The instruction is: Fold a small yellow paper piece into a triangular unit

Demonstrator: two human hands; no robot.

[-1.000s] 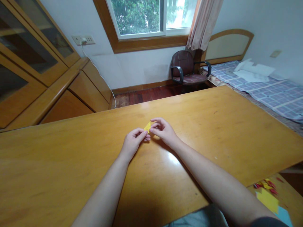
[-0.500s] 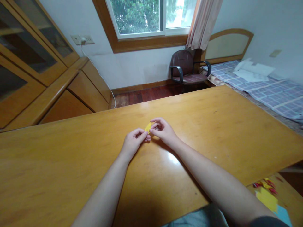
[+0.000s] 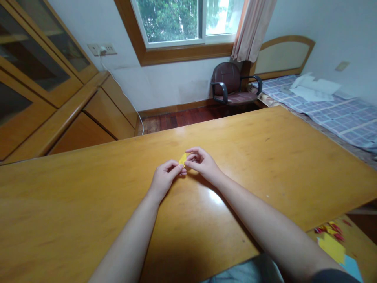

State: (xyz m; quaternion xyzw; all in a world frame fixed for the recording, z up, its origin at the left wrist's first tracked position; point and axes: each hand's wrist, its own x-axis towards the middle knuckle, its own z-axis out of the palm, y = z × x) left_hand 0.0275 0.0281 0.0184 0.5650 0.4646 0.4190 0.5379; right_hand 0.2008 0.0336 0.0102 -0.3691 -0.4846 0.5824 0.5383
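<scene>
A small piece of folded yellow paper [image 3: 182, 158] is held up between both hands, just above the wooden table [image 3: 118, 184]. My left hand [image 3: 165, 177] pinches its lower left part between thumb and fingers. From the other side, my right hand [image 3: 203, 163] grips the paper's right edge, thumb below and index finger at the top corner. The fingers cover part of the paper, so its full shape cannot be made out.
At the lower right, a lower surface carries yellow sheets [image 3: 332, 247], a light blue sheet [image 3: 352, 269] and small red and yellow pieces [image 3: 331, 230]. Beyond the table stand an armchair [image 3: 231, 84], a bed [image 3: 338, 108] and, at left, a wooden cabinet [image 3: 67, 118].
Both hands and the yellow paper have shifted very slightly to the left. The grip of both hands looks the same.
</scene>
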